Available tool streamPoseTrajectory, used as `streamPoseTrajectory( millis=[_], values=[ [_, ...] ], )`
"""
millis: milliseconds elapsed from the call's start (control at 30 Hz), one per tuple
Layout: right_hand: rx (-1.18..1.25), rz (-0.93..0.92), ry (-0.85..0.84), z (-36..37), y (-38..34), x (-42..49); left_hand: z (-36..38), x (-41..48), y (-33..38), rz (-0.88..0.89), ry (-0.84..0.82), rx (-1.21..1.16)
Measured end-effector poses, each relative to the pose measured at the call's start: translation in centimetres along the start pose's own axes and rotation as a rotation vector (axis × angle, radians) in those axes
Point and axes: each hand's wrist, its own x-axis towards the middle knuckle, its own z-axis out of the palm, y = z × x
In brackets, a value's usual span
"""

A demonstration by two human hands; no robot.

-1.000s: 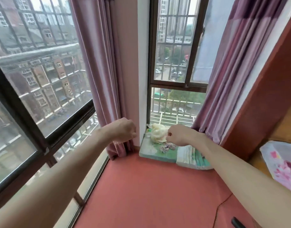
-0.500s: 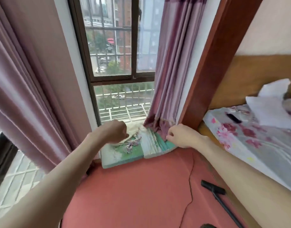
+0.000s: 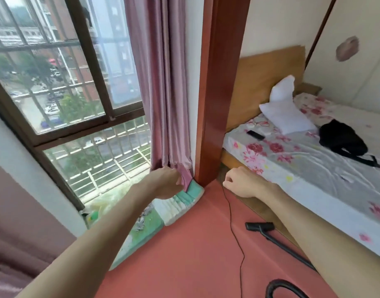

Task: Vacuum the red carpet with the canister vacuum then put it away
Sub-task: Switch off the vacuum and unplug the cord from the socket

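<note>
The red carpet point(image 3: 195, 254) covers the floor in front of me. On it, by the bed, lies the vacuum's black floor nozzle point(image 3: 259, 226) on its wand point(image 3: 292, 250). A loop of black hose point(image 3: 279, 287) shows at the bottom edge, and the canister is out of view. A thin black cord point(image 3: 236, 233) runs across the carpet up to my right hand point(image 3: 240, 181), which is curled in a fist; I cannot tell if it holds the cord. My left hand point(image 3: 165, 182) is also curled, right beside the curtain's hem.
A pink curtain point(image 3: 163, 93) hangs by the barred window point(image 3: 66, 93). A green and white folded quilt point(image 3: 180, 203) lies along the sill. A red wooden post point(image 3: 219, 93) separates the bed point(image 3: 303, 168), which holds a pillow point(image 3: 286, 117) and a black bag point(image 3: 341, 138).
The view has swung right, from the window corner to the bed. Both hands stayed curled and stretched out. The nozzle, wand and hose have come into view.
</note>
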Motion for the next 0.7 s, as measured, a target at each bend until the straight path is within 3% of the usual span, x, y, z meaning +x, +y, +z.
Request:
streamPoseTrajectory(
  millis=[333,567,700],
  values=[
    [0.097,0.111,-0.025,0.2,-0.6,10.7,-4.3,12.1,-8.7,0.069,-0.02,0.08],
    [0.132,0.329,0.03,-0.4,1.5,15.9,-5.5,22.8,-9.4,0.194,-0.054,0.049],
    [0.198,0.439,0.082,-1.5,2.9,17.0,-6.9,28.1,-8.4,0.37,-0.124,0.099]
  ],
)
